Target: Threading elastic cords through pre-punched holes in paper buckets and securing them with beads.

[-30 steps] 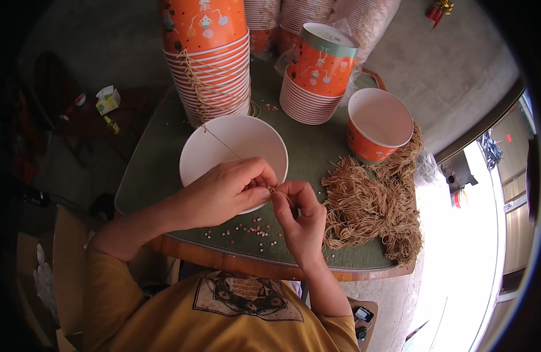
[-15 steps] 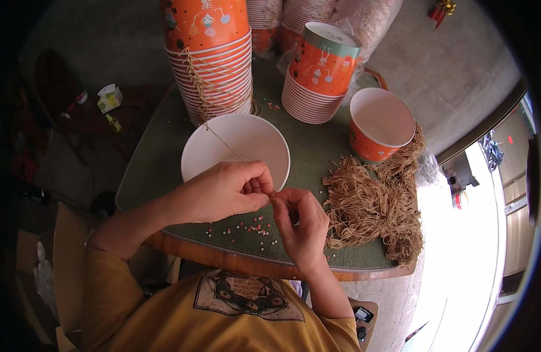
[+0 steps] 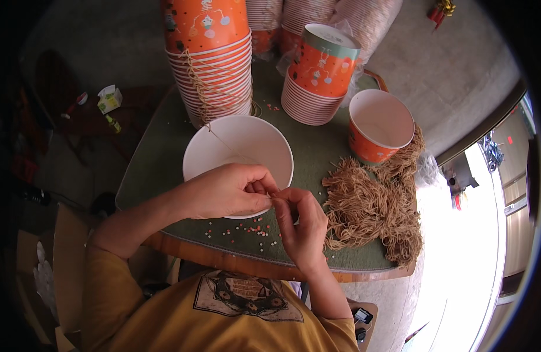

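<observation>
Over the near rim of a white paper bucket (image 3: 270, 138), my left hand (image 3: 232, 189) and my right hand (image 3: 302, 226) meet fingertip to fingertip. Both are closed in a pinch on a thin tan string (image 3: 222, 141). The string runs across the bucket's mouth from strands hanging on the tall bucket stack (image 3: 223, 76) to my left hand. What sits right between the fingertips is mostly hidden. Below my hands, small white and orange-pink beads (image 3: 258, 230) lie scattered on the green tabletop (image 3: 156, 170).
A heap of tan string (image 3: 364, 205) lies to the right, beside an orange bucket (image 3: 380, 123) standing mouth up. Farther back are a shorter upside-down bucket stack (image 3: 317, 88) and plastic-wrapped stacks (image 3: 308, 17). The wooden table edge (image 3: 223, 251) runs close to my body.
My hands stay pinched together, with small finger movements. The string over the bucket hangs slacker than before. The view has shifted slightly.
</observation>
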Motion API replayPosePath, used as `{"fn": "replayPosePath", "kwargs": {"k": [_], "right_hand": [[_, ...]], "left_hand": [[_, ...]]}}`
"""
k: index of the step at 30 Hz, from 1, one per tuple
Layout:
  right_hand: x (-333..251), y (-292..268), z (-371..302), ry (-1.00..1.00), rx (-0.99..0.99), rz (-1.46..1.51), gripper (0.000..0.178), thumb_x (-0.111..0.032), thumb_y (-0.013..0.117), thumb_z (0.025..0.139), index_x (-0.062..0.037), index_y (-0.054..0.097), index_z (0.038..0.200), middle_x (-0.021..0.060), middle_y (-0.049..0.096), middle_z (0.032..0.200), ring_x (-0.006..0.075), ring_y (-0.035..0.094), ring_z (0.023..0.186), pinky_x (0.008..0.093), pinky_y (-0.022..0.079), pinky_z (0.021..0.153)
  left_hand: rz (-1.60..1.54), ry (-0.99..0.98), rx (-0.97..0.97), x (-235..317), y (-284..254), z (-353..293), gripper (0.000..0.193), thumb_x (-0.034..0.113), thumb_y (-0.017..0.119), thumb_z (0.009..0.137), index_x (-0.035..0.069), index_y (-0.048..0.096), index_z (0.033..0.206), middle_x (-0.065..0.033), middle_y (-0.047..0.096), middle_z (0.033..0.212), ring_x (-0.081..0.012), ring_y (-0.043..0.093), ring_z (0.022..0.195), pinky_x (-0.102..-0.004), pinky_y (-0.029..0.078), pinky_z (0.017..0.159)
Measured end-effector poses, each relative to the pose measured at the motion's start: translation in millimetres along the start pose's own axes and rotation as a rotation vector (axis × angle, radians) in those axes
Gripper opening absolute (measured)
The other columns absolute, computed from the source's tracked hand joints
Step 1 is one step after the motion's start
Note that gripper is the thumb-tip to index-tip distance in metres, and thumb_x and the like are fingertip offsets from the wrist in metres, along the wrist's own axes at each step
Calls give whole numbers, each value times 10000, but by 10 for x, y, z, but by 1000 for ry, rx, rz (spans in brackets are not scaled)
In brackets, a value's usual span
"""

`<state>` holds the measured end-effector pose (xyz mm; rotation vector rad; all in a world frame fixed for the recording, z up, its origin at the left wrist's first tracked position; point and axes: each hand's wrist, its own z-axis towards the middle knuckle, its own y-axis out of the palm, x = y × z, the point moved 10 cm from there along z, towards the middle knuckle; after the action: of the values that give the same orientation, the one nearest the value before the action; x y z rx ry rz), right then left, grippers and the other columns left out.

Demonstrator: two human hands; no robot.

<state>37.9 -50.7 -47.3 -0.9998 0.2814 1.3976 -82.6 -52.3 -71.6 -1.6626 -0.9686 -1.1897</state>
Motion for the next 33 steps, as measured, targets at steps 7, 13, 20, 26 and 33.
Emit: {"fn": "replayPosePath", "kwargs": {"k": [7,13,20,26,33], "right_hand": [[-54,-14,10,-92,29,-46,198,14,703,802,-47,571,937,60,633,782,221,573,618,328,478,546],[60,14,-33,31,-6,61,194,11,702,804,-39,570,936,51,618,761,150,569,575,286,467,508],[119,58,-43,109,-14,108,174,-10,700,813,-33,578,934,51,592,737,131,559,566,270,464,511],[77,20,-20,68,5,39,200,-4,705,791,-42,580,943,52,584,724,149,567,570,282,467,519],[44,11,-54,34,22,-2,207,-7,705,794,-46,576,952,51,587,724,153,577,570,282,479,521]], "left_hand": [[-36,-1,-28,-22,-9,33,140,87,638,888,6,592,993,-16,620,882,-79,566,807,-242,482,722],[-26,45,-10,61,-4,1,85,54,617,877,44,542,914,16,558,831,-60,520,760,-235,467,689],[-49,27,3,44,0,-15,85,49,613,872,43,538,912,15,558,831,-61,522,763,-236,469,688],[-34,-2,9,42,-13,-30,110,67,620,889,20,572,977,-6,591,866,-65,550,793,-235,485,715],[25,-12,7,35,-1,-23,130,76,625,891,9,588,997,-14,601,862,-76,560,789,-239,489,714]]}}
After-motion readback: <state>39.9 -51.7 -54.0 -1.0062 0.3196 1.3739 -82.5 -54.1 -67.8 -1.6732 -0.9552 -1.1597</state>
